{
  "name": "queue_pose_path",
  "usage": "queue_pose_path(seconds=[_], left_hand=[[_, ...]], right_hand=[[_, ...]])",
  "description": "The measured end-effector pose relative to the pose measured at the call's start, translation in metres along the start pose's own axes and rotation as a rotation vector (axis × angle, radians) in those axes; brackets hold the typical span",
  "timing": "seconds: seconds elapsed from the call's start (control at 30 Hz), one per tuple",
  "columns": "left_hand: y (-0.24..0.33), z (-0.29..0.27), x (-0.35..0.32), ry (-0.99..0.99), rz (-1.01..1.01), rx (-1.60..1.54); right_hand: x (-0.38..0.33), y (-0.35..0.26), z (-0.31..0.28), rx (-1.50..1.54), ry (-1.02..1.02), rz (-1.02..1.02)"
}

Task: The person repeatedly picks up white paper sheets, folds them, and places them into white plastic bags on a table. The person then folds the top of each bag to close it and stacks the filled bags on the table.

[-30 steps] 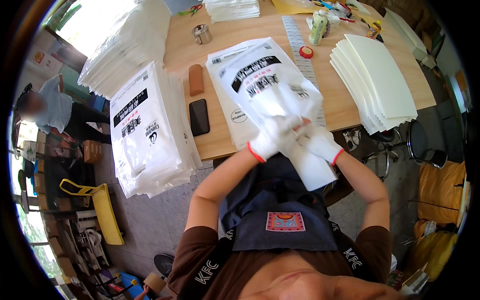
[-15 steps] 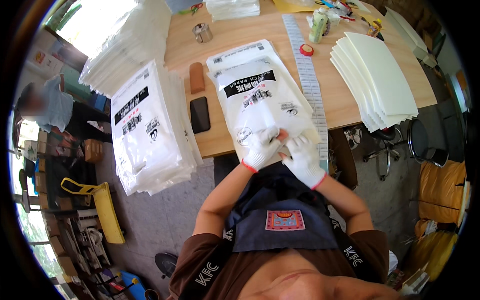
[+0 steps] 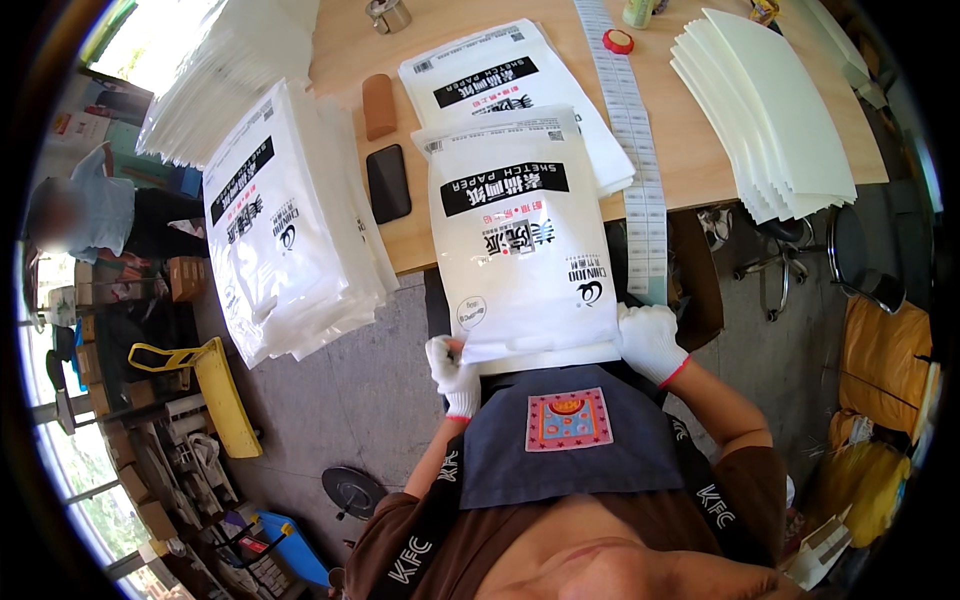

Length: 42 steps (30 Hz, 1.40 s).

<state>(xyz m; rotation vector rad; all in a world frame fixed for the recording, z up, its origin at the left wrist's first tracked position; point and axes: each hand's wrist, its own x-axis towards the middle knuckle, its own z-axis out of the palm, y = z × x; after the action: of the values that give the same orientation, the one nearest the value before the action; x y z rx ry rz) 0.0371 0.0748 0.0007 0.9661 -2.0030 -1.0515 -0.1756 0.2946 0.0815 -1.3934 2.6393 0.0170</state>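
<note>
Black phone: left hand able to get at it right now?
Probably yes: the black phone lies uncovered, though the left hand seems busy gripping a corner of the plastic bag.

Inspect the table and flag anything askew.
The printed plastic bags at left look askew: their edges are uneven, and their near end appears to jut past the edge of the table. Nothing looks spilled.

The scene is viewed from the person's head, through the left of two side-by-side fisheye cameras, tilted steeply downward. The wearer's dark blue cloth apron (image 3: pixel 570 478) is seen from close above; the left hand (image 3: pixel 455 378) and right hand (image 3: pixel 650 345), both white-gloved, are framed near the middle. The pale wooden surface (image 3: pixel 690 180) is cut by the upper edge, and the grey floor (image 3: pixel 320 400) is caught farther off.
</note>
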Motion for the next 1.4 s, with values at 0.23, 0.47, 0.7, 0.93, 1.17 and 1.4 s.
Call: queue_pose_path(seconds=[0.23,0.47,0.7,0.93,1.17,1.4], left_hand=[[0.040,-0.058,-0.042,-0.168,-0.368,-0.385],[0.050,-0.054,-0.020,-0.326,-0.289,-0.376],[0.023,0.019,0.062,0.157,-0.216,-0.380],[0.016,0.049,0.021,-0.795,-0.896,-0.583],[0.073,0.113,0.030,-0.930,-0.725,-0.709],[0.087,0.042,0.058,-0.836,-0.262,-0.380]], right_hand=[[-0.059,-0.006,-0.011,-0.018,-0.122,-0.109],[-0.049,-0.008,-0.006,0.040,-0.119,-0.229],[0.014,0.005,0.006,0.264,-0.059,0.009],[0.046,0.030,0.029,0.587,0.047,0.376],[0.100,0.017,0.096,1.278,-0.019,0.346],[0.098,0.048,0.074,1.677,-0.053,0.433]])
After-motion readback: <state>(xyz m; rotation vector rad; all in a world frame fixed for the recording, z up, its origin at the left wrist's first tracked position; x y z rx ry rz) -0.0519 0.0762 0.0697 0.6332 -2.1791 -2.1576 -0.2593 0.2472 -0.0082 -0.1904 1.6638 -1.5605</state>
